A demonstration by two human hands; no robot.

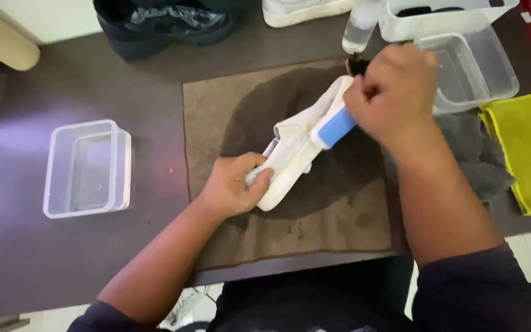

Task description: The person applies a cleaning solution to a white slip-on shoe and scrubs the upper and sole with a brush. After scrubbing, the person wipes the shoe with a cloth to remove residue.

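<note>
- The left hand [236, 184] is closed around the near end of a white shoe [296, 150], fingers wrapped over its edge, pinning it down.
- The white shoe lies on its side, slanting from near left to far right, on a brown towel mat [216, 104] spread over the dark tabletop [26, 264]. A darker wet patch on the mat surrounds the shoe.
- The right hand [394, 92] is clenched in a fist around a brush with a blue and white plastic handle [334, 129]; the handle sticks out of the fist toward the near left and rests against the shoe's far part.
- Dark bristles [357, 63] show just past the fist on its far side; I cannot tell whether they touch the shoe.
- A clear rectangular plastic tub [87, 169] stands well to the left of the mat, apart from both hands.
- A second clear plastic tub [474, 67] sits just right of the right hand, at the mat's far right corner.
- A yellow cloth [527, 150] lies at the right edge, with a grey cloth [477, 160] between it and the mat.
- A black shoe [167, 24] and a white sneaker [302, 9] stand at the far edge of the table; a clear bottle [361, 27] stands beside the sneaker.
</note>
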